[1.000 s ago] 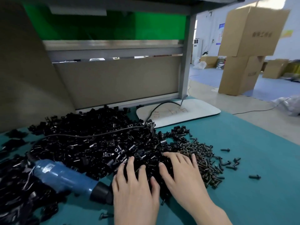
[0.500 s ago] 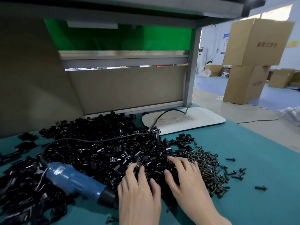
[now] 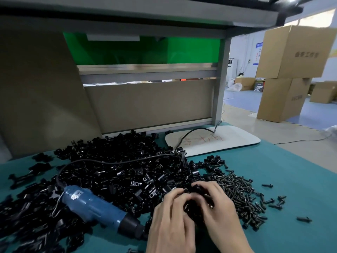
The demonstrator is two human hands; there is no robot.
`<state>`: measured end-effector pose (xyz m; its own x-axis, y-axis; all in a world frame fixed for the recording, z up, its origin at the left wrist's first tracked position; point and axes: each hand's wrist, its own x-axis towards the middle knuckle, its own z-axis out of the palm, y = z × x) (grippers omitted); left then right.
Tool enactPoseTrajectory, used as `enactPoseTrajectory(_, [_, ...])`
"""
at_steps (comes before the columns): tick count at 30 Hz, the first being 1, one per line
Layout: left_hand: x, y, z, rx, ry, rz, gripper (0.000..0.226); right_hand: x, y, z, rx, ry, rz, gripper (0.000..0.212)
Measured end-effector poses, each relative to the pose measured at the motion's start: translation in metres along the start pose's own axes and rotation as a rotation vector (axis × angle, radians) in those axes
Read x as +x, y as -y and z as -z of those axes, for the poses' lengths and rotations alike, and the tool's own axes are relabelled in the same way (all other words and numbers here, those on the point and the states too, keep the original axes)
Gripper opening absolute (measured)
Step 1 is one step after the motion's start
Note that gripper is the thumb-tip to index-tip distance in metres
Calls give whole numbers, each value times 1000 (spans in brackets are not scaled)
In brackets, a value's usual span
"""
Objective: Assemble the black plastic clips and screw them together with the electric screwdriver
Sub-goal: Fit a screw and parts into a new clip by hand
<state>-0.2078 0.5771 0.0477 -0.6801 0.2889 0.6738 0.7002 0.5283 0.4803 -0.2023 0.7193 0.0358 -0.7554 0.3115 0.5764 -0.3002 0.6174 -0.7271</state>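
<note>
Presently, the fitting step: left hand [image 3: 171, 221] and right hand [image 3: 218, 210] meet at the near edge of the clip pile [image 3: 118, 170], fingers [image 3: 209, 187] curled, pinching a black clip [image 3: 197, 189]. The next move likely needs one of the screws [image 3: 242, 198], then the electric screwdriver [image 3: 94, 207] lying on the table [image 3: 273, 170].

A second ago both hands lay flat with fingers spread on the near right edge of the pile of clips [image 3: 118, 170]. Now the left hand [image 3: 171, 221] and right hand [image 3: 218, 207] have drawn together with fingers curled. Their fingertips meet on a black clip [image 3: 197, 189], pinched between them just above the pile.
</note>
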Motion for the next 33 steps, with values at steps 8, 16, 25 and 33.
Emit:
enactPoseTrajectory(8, [50, 51, 18, 394, 172, 254, 31, 15, -1, 9, 842, -254, -520, 22])
enactPoseTrajectory(16, [96, 74, -15, 787, 478, 272, 49, 20, -3, 9, 1137, -202, -703, 17])
enactPoseTrajectory(25, [89, 62, 4, 381, 295, 249, 39, 15, -6, 2, 1096, -87, -632, 21])
enactPoseTrajectory(33, [29, 26, 36, -1255, -90, 986, 26, 6, 12, -7, 1025, 128, -522, 33])
